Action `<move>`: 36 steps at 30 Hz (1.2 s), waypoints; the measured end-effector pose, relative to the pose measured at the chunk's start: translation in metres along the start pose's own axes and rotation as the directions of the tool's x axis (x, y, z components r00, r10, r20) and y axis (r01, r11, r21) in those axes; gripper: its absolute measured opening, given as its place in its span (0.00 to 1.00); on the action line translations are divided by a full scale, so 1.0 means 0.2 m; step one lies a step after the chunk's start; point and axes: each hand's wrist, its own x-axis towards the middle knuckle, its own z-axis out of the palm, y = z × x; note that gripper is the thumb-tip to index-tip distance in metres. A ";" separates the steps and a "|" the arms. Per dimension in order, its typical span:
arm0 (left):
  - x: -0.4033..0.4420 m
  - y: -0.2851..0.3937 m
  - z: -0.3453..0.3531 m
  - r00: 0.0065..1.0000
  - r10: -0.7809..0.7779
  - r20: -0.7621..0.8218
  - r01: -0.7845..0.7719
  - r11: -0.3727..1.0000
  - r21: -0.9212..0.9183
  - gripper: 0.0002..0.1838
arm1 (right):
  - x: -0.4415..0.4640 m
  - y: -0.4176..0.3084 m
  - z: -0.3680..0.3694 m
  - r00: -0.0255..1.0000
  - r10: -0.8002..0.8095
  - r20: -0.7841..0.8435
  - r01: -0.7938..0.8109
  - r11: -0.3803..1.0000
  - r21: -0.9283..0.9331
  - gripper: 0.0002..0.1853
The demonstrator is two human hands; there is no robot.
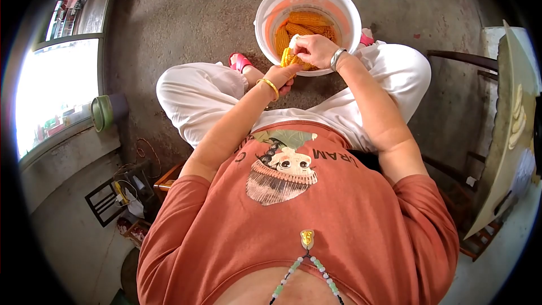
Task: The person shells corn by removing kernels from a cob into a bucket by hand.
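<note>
A yellow ear of corn [287, 56] is gripped by my left hand [280, 75], which wears a gold bangle, over the near rim of the white bucket [259, 28]. My right hand [317, 52], with a silver bangle, is closed just above that ear. A small whitish piece [293, 41] shows at its fingertips; its kind is unclear. Inside the bucket lie several more ears of corn [307, 18], with loose orange kernels around them. My hands partly hide the near side of the bucket's contents.
The bucket stands on a grey concrete floor [186, 11] between my knees. A green bin [102, 114] is by the window at left. To the right are a dark wooden chair [463, 59] and a table [502, 135] with items on it.
</note>
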 end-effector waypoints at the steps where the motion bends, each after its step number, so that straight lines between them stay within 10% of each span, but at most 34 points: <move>1: -0.01 0.00 0.00 1.000 -0.003 -0.009 0.003 1.000 0.007 0.17 | 0.00 -0.02 0.00 1.000 0.011 0.007 -0.010 0.995 -0.097 0.06; 6: -0.02 0.02 0.02 0.999 -0.014 -0.045 0.015 0.999 0.034 0.18 | -0.01 -0.14 -0.02 1.000 0.029 -0.007 -0.030 0.955 -0.297 0.05; 15: 0.00 0.00 0.03 0.997 0.048 -0.061 -0.042 0.995 0.093 0.18 | -0.01 0.02 0.06 0.955 0.260 -0.142 -0.263 0.965 -0.007 0.05; 22: 0.01 0.00 -0.01 1.000 -0.011 0.005 0.011 0.999 0.036 0.17 | -0.02 -0.02 -0.03 0.989 -0.108 -0.103 0.095 0.988 -0.119 0.05; 36: -0.01 0.06 -0.03 0.992 -0.105 0.063 0.101 0.992 0.074 0.19 | 0.00 0.02 0.07 0.981 -0.166 -0.101 0.138 0.960 -0.242 0.03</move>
